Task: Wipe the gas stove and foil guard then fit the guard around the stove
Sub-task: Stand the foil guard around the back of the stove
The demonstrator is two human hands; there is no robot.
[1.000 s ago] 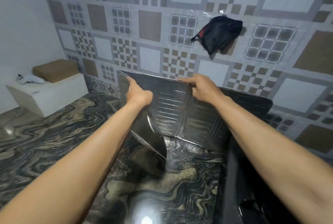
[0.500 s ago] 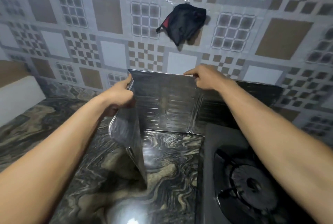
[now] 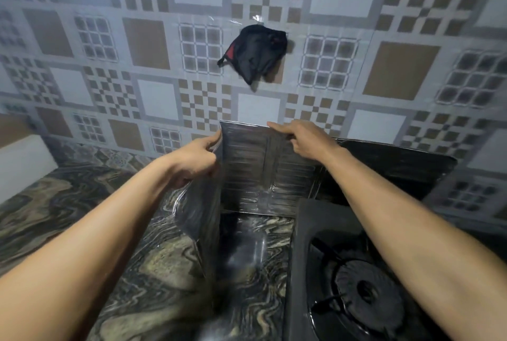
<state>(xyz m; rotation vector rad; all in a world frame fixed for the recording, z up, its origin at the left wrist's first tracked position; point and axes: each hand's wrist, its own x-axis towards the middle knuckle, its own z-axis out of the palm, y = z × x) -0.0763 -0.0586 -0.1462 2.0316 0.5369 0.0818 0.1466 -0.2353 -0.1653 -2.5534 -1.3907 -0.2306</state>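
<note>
Our left hand pinches the foil guard, and our right hand grips its top. We think fitting is half done: it is not snug around the gas stove yet.

Reaches both bare arms in from the near corners toward the far middle, the left forearm rising from near left and the right forearm from near right, hands close together but apart. Pinches the top left corner of the foil guard with the left hand, thumb on the near side, the other fingers curled. Hooks the right hand over the foil guard's top edge, knuckles up, index finger stretched leftward along that edge, the rest curled.
</note>
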